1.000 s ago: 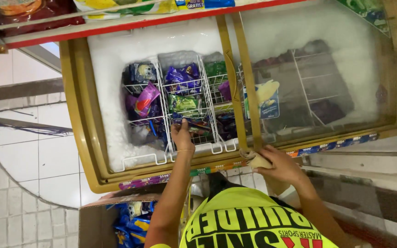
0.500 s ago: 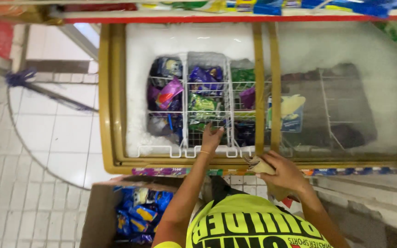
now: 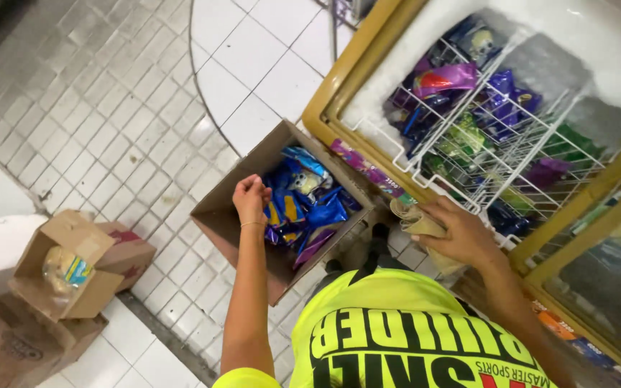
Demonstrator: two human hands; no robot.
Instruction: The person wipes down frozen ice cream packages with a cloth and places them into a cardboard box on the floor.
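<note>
One hand, the left hand (image 3: pixel 251 199), has left the freezer basket (image 3: pixel 483 136) and now curls loosely over the blue wrapped packets (image 3: pixel 303 208) in the cardboard box (image 3: pixel 233 215), while the right hand (image 3: pixel 454 233) grips a folded cloth (image 3: pixel 415 219).

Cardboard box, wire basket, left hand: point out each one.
cardboard box (image 3: pixel 218 215), head view, bare left wall.
wire basket (image 3: pixel 425 147), head view, white front rim.
left hand (image 3: pixel 251 199), head view, back of the closed hand above the blue packets (image 3: pixel 303 208).
</note>
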